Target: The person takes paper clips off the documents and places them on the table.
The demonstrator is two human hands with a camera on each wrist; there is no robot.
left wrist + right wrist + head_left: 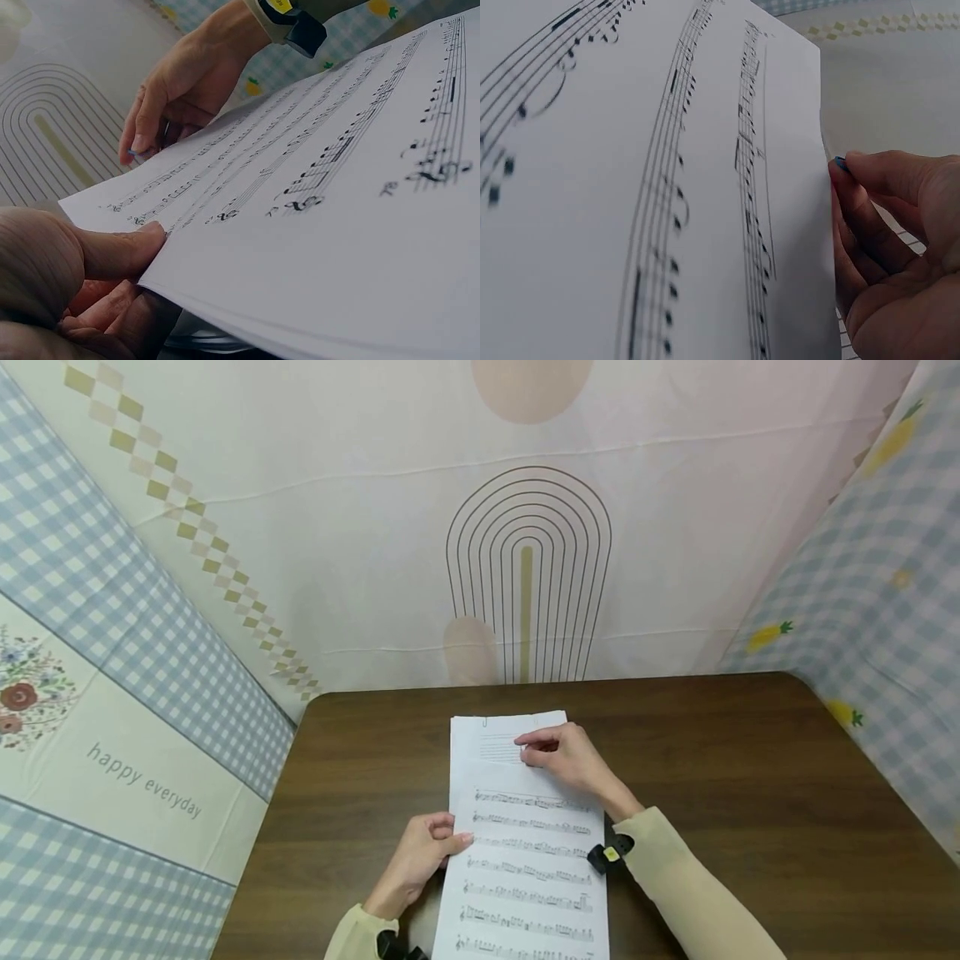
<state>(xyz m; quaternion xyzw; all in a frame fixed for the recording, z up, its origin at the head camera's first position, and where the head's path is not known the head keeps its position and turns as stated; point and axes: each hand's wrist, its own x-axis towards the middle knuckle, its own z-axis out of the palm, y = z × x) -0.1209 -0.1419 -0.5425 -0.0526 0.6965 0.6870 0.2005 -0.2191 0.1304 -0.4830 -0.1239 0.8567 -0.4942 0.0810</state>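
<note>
Sheets of printed sheet music are held tilted over a paper stack, whose top end shows behind them. My left hand grips their left edge, thumb on the printed face and fingers curled beneath; the left wrist view shows the thumb close up. At the sheets' top edge, my right hand pinches a small blue paper clip between thumb and index finger, only its tip showing. Another clip sits on the top edge of the stack behind.
Brown wooden table extends to both sides of the papers. A white patterned cloth hangs behind it, with checked cloths at the sides. Each wrist wears a black camera strap.
</note>
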